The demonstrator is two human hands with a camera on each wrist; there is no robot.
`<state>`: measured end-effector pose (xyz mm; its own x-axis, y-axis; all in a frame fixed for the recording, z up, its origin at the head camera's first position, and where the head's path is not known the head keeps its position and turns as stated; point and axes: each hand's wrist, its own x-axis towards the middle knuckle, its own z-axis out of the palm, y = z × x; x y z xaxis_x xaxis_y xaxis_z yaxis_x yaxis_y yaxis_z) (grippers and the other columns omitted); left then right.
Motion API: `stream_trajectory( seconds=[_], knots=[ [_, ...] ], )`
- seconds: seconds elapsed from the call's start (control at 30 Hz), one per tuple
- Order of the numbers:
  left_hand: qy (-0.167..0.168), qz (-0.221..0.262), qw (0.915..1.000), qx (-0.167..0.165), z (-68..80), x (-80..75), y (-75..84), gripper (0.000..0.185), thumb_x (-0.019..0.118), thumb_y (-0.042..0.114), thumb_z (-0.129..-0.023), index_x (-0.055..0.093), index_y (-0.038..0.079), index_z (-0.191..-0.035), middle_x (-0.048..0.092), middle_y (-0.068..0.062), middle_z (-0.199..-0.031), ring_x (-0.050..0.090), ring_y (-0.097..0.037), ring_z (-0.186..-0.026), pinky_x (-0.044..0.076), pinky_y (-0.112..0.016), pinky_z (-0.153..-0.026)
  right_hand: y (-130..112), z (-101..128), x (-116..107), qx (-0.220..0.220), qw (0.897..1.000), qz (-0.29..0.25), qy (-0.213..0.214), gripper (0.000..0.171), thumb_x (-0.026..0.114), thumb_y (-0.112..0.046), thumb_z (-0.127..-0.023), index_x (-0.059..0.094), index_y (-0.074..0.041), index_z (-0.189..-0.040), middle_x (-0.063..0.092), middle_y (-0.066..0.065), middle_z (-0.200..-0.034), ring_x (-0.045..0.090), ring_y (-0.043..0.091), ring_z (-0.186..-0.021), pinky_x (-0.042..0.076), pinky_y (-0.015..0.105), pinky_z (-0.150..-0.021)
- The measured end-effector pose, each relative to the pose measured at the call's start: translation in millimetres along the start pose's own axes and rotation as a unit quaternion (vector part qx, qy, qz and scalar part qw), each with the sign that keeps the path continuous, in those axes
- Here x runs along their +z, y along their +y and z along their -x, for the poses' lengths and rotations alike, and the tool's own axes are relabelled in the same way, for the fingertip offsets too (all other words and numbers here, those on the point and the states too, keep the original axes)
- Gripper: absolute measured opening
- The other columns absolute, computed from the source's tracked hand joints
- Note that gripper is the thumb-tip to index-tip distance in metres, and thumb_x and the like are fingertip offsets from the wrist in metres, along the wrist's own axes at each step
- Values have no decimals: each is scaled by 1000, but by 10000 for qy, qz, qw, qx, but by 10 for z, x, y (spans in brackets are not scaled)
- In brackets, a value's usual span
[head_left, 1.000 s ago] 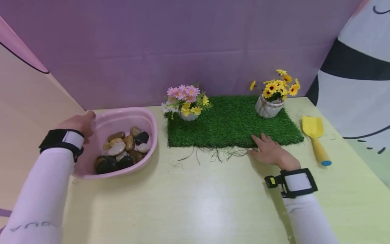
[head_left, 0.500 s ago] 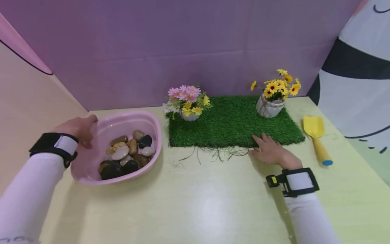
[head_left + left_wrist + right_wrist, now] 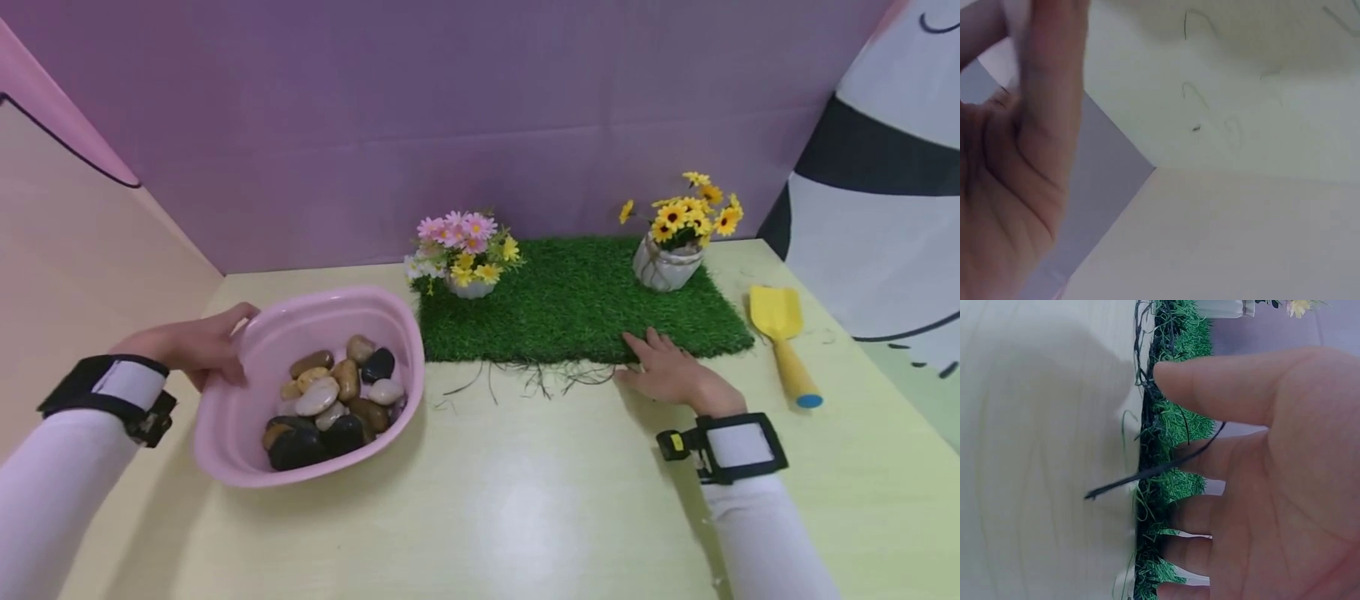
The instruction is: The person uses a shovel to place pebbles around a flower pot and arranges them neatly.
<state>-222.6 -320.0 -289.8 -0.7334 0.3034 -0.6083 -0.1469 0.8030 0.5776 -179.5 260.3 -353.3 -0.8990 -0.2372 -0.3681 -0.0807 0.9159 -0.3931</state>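
Note:
My left hand (image 3: 206,343) grips the left rim of a pink plastic basin (image 3: 251,400). Inside it lies a pile of smooth pebbles (image 3: 318,397), brown, white and black. The basin is tilted a little on the left of the table. My right hand (image 3: 671,375) rests with straight, spread fingers on the front edge of a green artificial grass mat (image 3: 562,300). In the right wrist view its fingertips lie on the green blades, and a loose dark strand (image 3: 1147,475) crosses in front of the palm. The left wrist view shows only part of the left hand (image 3: 1016,175).
A pot of pink and yellow flowers (image 3: 468,250) stands on the mat's left end. A pot of yellow flowers (image 3: 671,242) stands at its back right. A yellow toy shovel (image 3: 783,342) lies right of the mat. Behind the table (image 3: 465,500) rises a purple wall (image 3: 360,167).
My left hand has drawn the basin with its pebbles toward me and to the right, close to the mat's left edge. My right hand has stayed on the mat's edge.

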Motion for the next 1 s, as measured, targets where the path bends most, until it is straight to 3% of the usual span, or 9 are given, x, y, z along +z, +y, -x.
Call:
stream_trajectory(
  seconds=[0.13,0.27,0.4,0.5,0.63,1.0],
  knots=[
    [-97,440,9987,223,18,78,-87,95,66,1,-80,-3,9,-145,52,-29,-116,73,-29,-78,65,-46,-66,9,9,-5,-40,10000,12,12,75,44,-40,-103,13,6,-154,-2,44,-154,0,64,-141,8,77,-114],
    [55,403,9966,720,25,184,-147,89,62,6,-81,1,9,-146,57,-23,-109,72,-24,-67,61,-38,-53,14,17,-2,-21,10000,-5,-1,75,44,-39,-103,13,6,-154,-2,45,-153,0,63,-141,9,77,-114],
    [583,211,9882,1401,-41,316,-153,72,57,9,-91,10,4,-146,56,-28,-112,71,-19,-65,61,-35,-52,17,19,4,12,10000,-29,-6,75,45,-39,-103,13,6,-154,-3,45,-153,-1,63,-141,8,77,-115],
    [1068,89,9796,1699,-91,408,-136,62,54,8,-95,18,0,-145,52,-33,-118,71,-18,-67,63,-37,-58,20,14,4,5,10000,-53,-2,75,45,-39,-103,13,7,-154,-3,45,-153,-1,63,-141,8,77,-115],
    [1417,-30,9749,1719,-120,505,-102,58,55,6,-95,23,-1,-142,53,-34,-116,70,-18,-66,62,-35,-57,14,7,0,7,10000,-84,-19,76,44,-39,-103,13,6,-154,-5,45,-153,-2,64,-141,7,77,-115],
    [1398,133,9709,1940,-165,732,97,61,56,3,-92,25,3,-145,56,-36,-118,71,-21,-65,63,-35,-54,12,-7,-9,-43,9999,-90,-36,76,45,-39,-103,13,6,-154,-4,45,-153,-2,64,-140,9,77,-114]
  ],
)
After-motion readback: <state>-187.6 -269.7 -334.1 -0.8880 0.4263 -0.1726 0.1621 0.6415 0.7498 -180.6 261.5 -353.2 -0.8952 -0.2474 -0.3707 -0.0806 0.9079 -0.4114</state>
